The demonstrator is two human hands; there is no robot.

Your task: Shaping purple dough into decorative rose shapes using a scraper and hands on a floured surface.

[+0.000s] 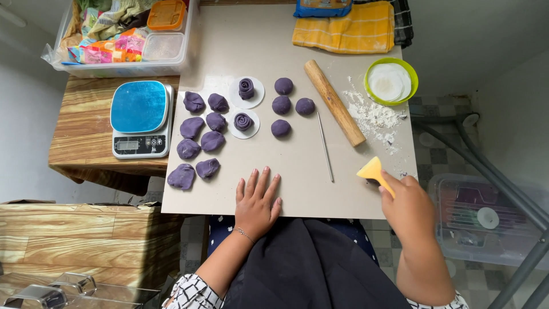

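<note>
Purple dough everywhere on a beige board (297, 189). Green bowl (391, 81) at the board's far right corner holds a stack of thin white paper rounds. Clear plastic bin (123, 67) far left, off the board, holds folded bright cloths, an orange-lidded box and a clear lidded box. Another clear bin (486, 220) sits on the floor at right, contents unclear. Two dough spirals (245, 105) each sit on a white paper round. Rough dough lumps (198, 137) cluster on the left, four smooth dough balls (287, 106) mid-board. Rolling pin (334, 103) lies diagonal, thin metal rod (325, 146) beside it, spilled flour (374, 117) to its right. Blue-topped scale (141, 118) on a wooden table left of the board.

Left hand (257, 203) flat, fingers spread, palm down on the board near its front edge, holding nothing. Right hand (407, 203) closed around a yellow scraper (373, 170) at the board's near right corner, blade tip over the board edge.

Open room: bare board between the hands, and the front centre. Right edge crowded by flour.
</note>
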